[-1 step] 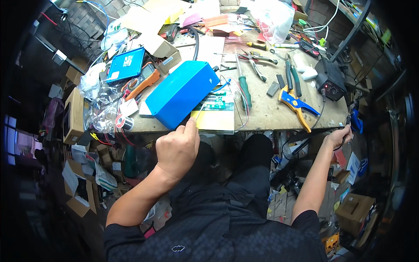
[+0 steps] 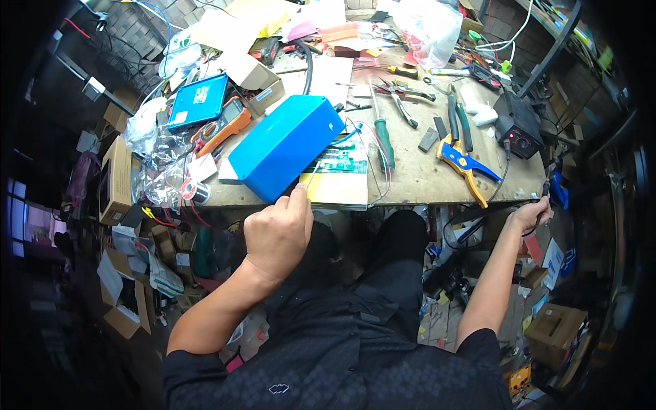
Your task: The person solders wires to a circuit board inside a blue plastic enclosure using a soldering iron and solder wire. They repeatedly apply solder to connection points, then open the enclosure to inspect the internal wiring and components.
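Left hand (image 2: 277,231) closed, I pinch a thin pale tool (image 2: 313,175) between my fingertips, its far end near the green circuit board (image 2: 337,162), which lies beside the blue box (image 2: 287,145) on the workbench (image 2: 413,183). Near the right corner, my right hand (image 2: 527,216) curls around a slim dark thing (image 2: 545,188) I cannot make out.

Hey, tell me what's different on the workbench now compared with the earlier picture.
Nothing has visibly moved, been taken hold of or let go. The left hand still pinches a thin wire-like piece near the blue box, the right hand stays beyond the near right corner, and the tools lie as before.
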The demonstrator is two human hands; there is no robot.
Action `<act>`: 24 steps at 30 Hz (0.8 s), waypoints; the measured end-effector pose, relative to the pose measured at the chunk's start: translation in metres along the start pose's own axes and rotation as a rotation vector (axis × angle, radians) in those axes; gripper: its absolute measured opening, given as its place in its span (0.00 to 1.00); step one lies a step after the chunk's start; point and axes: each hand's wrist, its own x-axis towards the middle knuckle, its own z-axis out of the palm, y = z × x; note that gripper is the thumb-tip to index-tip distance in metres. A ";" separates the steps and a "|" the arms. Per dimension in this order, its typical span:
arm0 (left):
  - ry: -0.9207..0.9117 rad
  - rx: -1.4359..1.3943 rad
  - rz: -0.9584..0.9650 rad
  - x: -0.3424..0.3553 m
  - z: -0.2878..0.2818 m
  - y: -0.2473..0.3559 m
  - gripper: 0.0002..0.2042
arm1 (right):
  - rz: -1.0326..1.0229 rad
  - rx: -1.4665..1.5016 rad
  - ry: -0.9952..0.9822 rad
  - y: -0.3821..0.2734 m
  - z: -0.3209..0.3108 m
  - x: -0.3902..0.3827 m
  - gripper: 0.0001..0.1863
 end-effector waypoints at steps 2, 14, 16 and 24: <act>0.039 -0.058 -0.022 -0.002 -0.001 0.000 0.11 | 0.010 0.013 0.002 0.004 0.004 0.001 0.19; 0.088 -0.542 -0.273 -0.057 0.000 0.001 0.07 | -0.023 -0.057 -0.041 -0.001 0.008 -0.013 0.20; 0.109 -0.602 -0.297 -0.070 0.009 -0.002 0.07 | -0.010 -0.051 -0.050 -0.003 0.007 -0.016 0.24; 0.039 -0.745 -0.416 -0.099 0.024 -0.012 0.08 | 0.046 -0.008 -0.086 -0.010 0.009 -0.028 0.43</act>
